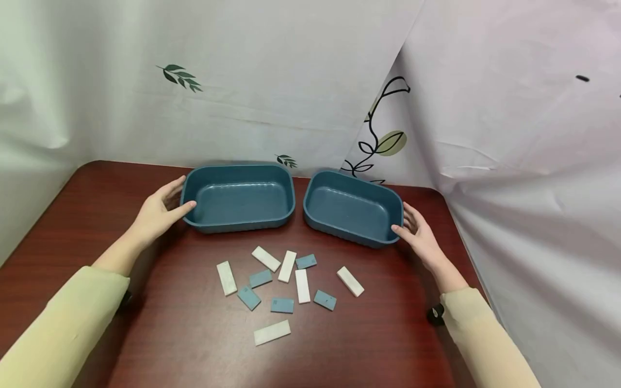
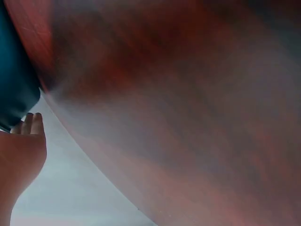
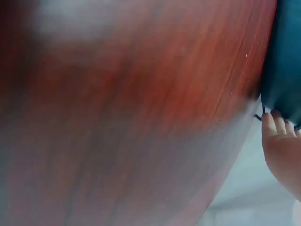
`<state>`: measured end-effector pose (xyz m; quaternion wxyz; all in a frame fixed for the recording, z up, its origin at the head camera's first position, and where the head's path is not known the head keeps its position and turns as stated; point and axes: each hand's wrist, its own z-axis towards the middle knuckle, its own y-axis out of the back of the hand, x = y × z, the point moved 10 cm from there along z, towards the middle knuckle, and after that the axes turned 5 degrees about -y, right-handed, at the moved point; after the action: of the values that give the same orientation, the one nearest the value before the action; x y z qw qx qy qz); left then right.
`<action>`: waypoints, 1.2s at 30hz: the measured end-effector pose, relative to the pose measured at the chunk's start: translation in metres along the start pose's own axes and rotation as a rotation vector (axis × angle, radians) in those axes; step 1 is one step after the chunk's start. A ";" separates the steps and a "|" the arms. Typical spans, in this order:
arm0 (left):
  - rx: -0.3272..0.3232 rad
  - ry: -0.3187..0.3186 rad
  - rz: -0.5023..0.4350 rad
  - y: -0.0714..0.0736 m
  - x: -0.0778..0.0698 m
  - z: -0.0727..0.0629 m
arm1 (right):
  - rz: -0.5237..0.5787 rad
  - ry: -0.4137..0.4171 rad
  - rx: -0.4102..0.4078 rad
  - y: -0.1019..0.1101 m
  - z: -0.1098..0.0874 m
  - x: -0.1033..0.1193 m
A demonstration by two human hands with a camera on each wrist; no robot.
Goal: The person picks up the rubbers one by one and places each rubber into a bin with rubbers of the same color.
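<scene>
There's the left tray [image 1: 237, 202], lying nearly square at the back of the table [image 1: 194, 350], and the right tray [image 1: 349, 210] just beside it, slanted, a narrow gap between. The left hand [image 1: 157, 213] is clamped on the outer end of its tray, thumb over the rim, fingers outside; the right hand [image 1: 418, 236] mirrors it, pinching the far end of the other. Whether either base is lifted, I can't tell. With each hand on one end only, even pressure and a low, level slide look wise; a hard pull could swing the free end round or knock the trays together. And just in front, six white blocks [image 1: 272, 332] and five blue-grey blocks [image 1: 282, 306] lie scattered, so forward drift needs watching. Behind it all, a white cloth [image 1: 271, 81].
</scene>
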<state>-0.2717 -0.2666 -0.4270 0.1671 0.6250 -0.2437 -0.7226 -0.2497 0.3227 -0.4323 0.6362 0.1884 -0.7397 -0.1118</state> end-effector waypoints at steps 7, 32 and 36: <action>0.044 0.017 -0.089 -0.006 0.006 0.009 | 0.103 -0.024 0.052 0.000 0.012 -0.002; 0.136 0.022 -0.120 -0.002 0.016 0.005 | 0.246 -0.009 0.157 -0.011 0.030 -0.001; 0.166 0.028 -0.137 -0.002 0.018 0.001 | 0.250 0.001 0.166 -0.014 0.030 -0.001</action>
<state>-0.2755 -0.2751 -0.4428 0.0682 0.6618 -0.2572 -0.7009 -0.2770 0.3085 -0.4440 0.6280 0.1468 -0.7637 0.0300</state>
